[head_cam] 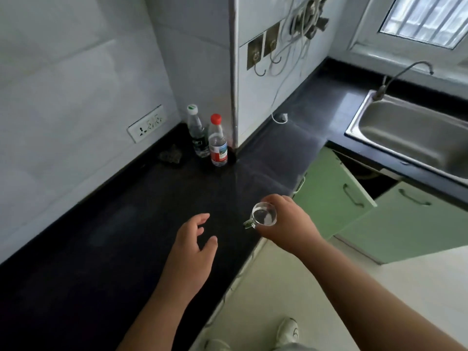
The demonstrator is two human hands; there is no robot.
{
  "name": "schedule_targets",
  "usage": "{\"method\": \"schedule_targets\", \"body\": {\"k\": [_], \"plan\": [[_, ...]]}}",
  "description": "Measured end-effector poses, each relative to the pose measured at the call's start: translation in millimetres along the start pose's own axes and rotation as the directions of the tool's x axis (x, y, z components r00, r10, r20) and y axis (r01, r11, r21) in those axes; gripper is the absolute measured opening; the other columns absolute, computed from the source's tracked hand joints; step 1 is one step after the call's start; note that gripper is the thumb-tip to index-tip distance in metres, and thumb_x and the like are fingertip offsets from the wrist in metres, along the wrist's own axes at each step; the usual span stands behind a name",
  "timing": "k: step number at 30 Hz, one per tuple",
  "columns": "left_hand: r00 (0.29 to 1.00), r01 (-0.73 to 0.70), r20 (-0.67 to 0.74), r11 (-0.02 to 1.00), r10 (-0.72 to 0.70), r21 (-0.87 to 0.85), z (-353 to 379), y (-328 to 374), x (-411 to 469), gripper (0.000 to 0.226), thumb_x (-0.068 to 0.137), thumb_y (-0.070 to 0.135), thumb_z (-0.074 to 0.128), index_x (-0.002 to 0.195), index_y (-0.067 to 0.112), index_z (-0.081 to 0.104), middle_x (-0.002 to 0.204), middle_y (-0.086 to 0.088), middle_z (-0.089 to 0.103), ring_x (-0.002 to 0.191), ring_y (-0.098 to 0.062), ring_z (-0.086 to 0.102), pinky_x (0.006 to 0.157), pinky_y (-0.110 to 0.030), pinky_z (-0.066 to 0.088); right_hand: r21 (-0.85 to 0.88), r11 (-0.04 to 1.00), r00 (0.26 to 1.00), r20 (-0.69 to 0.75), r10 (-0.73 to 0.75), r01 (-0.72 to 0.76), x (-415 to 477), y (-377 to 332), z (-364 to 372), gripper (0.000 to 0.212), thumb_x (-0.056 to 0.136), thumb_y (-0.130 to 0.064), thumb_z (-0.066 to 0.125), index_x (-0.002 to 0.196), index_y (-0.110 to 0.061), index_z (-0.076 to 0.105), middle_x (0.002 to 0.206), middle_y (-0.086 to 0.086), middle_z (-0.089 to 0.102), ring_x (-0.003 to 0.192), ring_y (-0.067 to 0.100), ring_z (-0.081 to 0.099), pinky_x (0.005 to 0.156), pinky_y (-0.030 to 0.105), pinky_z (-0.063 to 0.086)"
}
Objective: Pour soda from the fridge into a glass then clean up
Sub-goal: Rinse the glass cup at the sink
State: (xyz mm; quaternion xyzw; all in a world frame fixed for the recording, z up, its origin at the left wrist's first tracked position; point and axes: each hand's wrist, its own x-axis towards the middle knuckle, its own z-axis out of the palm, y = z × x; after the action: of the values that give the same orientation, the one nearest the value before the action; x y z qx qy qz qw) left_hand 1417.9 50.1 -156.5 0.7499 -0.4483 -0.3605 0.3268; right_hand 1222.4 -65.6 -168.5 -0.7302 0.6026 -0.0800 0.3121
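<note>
My right hand (pixel 291 224) grips a small clear glass (pixel 263 216) with a handle, held upright over the front edge of the black counter (pixel 126 224). A little clear liquid seems to lie in it. To the left of the glass, my left hand (pixel 192 247) hovers above the counter with fingers apart and nothing in it. Two plastic bottles stand upright in the back corner: one with a red cap (pixel 217 141) and a red label, one with a white and green cap (pixel 197 131) behind it to the left.
A steel sink (pixel 417 133) with a curved tap (pixel 402 77) sits at the right. Below it a green cabinet door (pixel 334 191) hangs open. A wall socket (pixel 147 124), a dark crumpled cloth (pixel 171 157) and a white plug (pixel 281 117) lie near the bottles.
</note>
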Motion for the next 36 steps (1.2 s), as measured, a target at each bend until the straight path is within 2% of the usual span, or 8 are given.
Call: {"method": "schedule_targets", "body": {"k": [11, 21, 25, 30, 34, 36], "plan": [[0.996, -0.085, 0.017, 0.996, 0.085, 0.025, 50, 68, 5, 0.042, 0.097, 0.030, 0.055, 0.133, 0.049, 0.043, 0.140, 0.029, 0.040, 0.128, 0.008, 0.042, 0.098, -0.023, 0.040, 0.061, 0.998, 0.995, -0.102, -0.003, 0.009, -3, 48, -77, 0.051, 0.071, -0.052, 0.073, 0.118, -0.043, 0.054, 0.112, -0.018, 0.057, 0.096, 0.011, 0.060, 0.092, 0.043, 0.051], [0.991, -0.133, 0.024, 0.990, 0.132, 0.048, 100, 112, 11, 0.042, 0.097, 0.026, 0.056, 0.133, 0.044, 0.046, 0.139, 0.026, 0.042, 0.127, 0.007, 0.044, 0.098, -0.022, 0.040, 0.061, 0.998, 0.988, -0.156, -0.006, 0.015, -13, 101, -129, 0.058, 0.074, -0.052, 0.073, 0.127, -0.041, 0.052, 0.124, -0.017, 0.056, 0.106, 0.012, 0.059, 0.097, 0.042, 0.050], [0.986, -0.164, 0.048, 0.985, 0.161, 0.052, 124, 130, 9, 0.041, 0.097, 0.025, 0.056, 0.133, 0.043, 0.046, 0.136, 0.027, 0.042, 0.124, 0.009, 0.044, 0.096, -0.019, 0.039, 0.050, 0.999, 0.984, -0.176, 0.007, 0.002, -20, 124, -145, 0.058, 0.073, -0.053, 0.073, 0.126, -0.040, 0.053, 0.124, -0.016, 0.057, 0.106, 0.013, 0.059, 0.097, 0.040, 0.049], [0.977, -0.196, 0.094, 0.980, 0.192, 0.042, 151, 150, 6, 0.041, 0.096, 0.024, 0.056, 0.126, 0.050, 0.045, 0.133, 0.029, 0.043, 0.124, 0.010, 0.044, 0.099, -0.022, 0.041, 0.085, 0.996, 0.978, -0.206, 0.033, -0.016, -26, 148, -162, 0.059, 0.073, -0.050, 0.074, 0.127, -0.038, 0.055, 0.122, -0.017, 0.057, 0.109, 0.011, 0.058, 0.100, 0.042, 0.047], [0.965, -0.233, 0.135, 0.971, 0.225, 0.051, 164, 159, 11, 0.040, 0.096, 0.023, 0.056, 0.126, 0.047, 0.046, 0.134, 0.027, 0.045, 0.124, 0.010, 0.045, 0.091, -0.014, 0.039, 0.108, 0.993, 0.973, -0.220, 0.074, -0.051, -31, 164, -170, 0.058, 0.071, -0.052, 0.073, 0.125, -0.039, 0.056, 0.120, -0.019, 0.057, 0.107, 0.010, 0.058, 0.097, 0.041, 0.049], [0.957, -0.250, 0.169, 0.966, 0.236, 0.067, 170, 165, 18, 0.039, 0.096, 0.025, 0.055, 0.128, 0.046, 0.047, 0.134, 0.028, 0.045, 0.125, 0.010, 0.044, 0.091, -0.014, 0.039, 0.130, 0.989, 0.966, -0.236, 0.105, -0.076, -32, 172, -173, 0.059, 0.070, -0.051, 0.073, 0.125, -0.038, 0.056, 0.119, -0.020, 0.057, 0.106, 0.009, 0.058, 0.096, 0.042, 0.050]]}}
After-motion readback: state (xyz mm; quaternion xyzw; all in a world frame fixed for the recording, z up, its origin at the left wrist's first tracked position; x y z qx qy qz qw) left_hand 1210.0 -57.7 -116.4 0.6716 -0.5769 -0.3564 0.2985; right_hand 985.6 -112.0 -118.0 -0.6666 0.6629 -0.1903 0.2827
